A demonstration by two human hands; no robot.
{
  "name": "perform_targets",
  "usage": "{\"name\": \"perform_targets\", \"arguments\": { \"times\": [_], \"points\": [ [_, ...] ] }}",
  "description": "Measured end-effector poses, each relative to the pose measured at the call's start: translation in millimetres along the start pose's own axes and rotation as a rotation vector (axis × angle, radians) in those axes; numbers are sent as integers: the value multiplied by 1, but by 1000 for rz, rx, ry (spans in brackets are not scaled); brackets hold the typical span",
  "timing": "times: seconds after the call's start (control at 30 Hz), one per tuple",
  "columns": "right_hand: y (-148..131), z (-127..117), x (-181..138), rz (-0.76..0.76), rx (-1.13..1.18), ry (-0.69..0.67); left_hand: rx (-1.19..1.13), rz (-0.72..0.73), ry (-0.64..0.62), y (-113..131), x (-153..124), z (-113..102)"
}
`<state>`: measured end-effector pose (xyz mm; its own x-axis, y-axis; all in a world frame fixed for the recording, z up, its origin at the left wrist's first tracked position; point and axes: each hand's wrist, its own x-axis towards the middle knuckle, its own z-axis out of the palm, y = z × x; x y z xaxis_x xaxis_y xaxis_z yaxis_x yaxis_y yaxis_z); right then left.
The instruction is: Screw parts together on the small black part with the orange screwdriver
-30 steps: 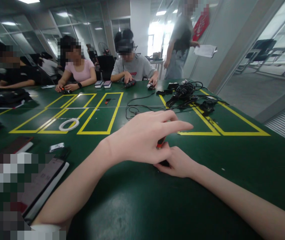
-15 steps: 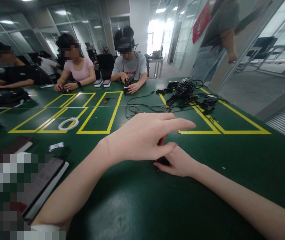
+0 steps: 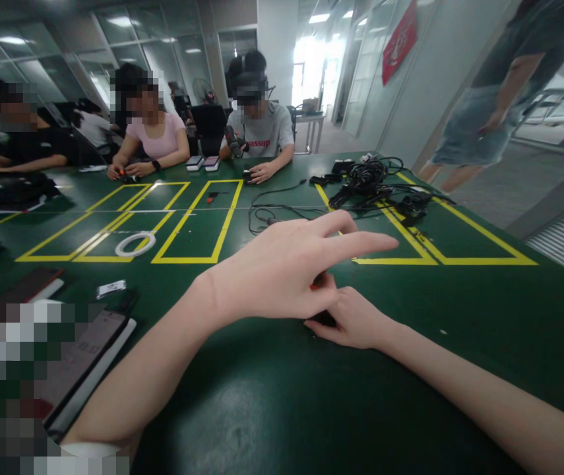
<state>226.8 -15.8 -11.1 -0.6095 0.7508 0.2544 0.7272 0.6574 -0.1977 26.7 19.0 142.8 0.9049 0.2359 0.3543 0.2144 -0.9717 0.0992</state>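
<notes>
Left hand (image 3: pixel 272 274) pinches small red-and-black plastic tool (image 3: pixel 317 284), red part less exposed than before. Right hand (image 3: pixel 355 321) clasps its black base (image 3: pixel 322 320), toward green table's (image 3: pixel 272 402) near edge.

Smooth green table top (image 3: pixel 272 409) with a dull sheen; glossy yellow tape lines (image 3: pixel 222 227); matt black plastic-sheathed cables (image 3: pixel 371 185); a small, smooth red plastic piece (image 3: pixel 317 282).

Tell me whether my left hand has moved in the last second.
Yes, slightly: the left hand stretched its forefinger rightward along the yellow tape line; its wrist stayed put.
</notes>
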Motion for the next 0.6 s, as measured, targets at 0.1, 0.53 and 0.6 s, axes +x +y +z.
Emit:
{"name": "perform_targets", "arguments": {
  "times": [0.1, 0.53, 0.6],
  "points": [
    [0, 0, 0, -6, -2, 8, 5, -17, -25, 0, 0, -1],
    [-1, -1, 0, 14, 23, 6, -18, -1, -21, 2, 0, 0],
    [-1, 0, 0, 17, 24, 12, -10, -8, -22, 2, 0, 0]
  ]
}}
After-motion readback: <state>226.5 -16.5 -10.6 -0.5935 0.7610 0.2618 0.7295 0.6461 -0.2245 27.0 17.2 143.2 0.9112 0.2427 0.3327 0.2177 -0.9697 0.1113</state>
